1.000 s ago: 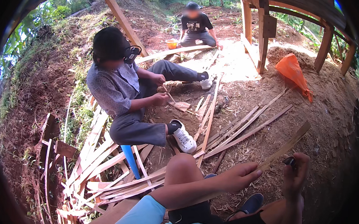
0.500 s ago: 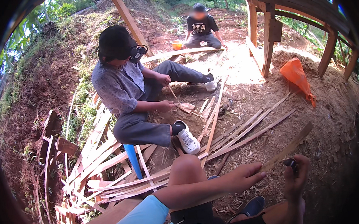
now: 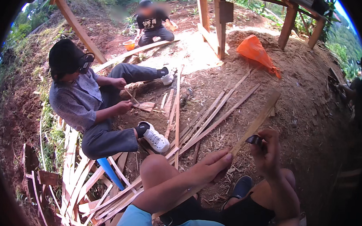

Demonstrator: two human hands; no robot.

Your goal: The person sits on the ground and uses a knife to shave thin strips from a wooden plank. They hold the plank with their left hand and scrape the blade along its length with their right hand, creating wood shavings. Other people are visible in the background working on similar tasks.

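Note:
My left hand (image 3: pixel 212 166) is closed around a long, flat wooden strip (image 3: pixel 258 121), which slants up and away to the right from my fingers. Beside the strip is my right hand (image 3: pixel 268 151), raised with its fingers bent around a small dark tool (image 3: pixel 253 139). Only a dark, rounded end of that tool shows, so its exact kind is unclear. It sits very close to the strip's right edge; whether the two touch I cannot tell.
To the left, a seated person (image 3: pixel 79 90) works a thin stick in both hands. Another person (image 3: pixel 152 25) kneels farther back near an orange bowl (image 3: pixel 129 45). Long wooden strips (image 3: pixel 217 116) lie on the ground. An orange bag (image 3: pixel 254 51) lies beyond, near wooden posts (image 3: pixel 219 30).
The view has swung right, so the scene sits farther left. My right hand has brought the dark tool closer to the strip. The kneeling person has raised a hand.

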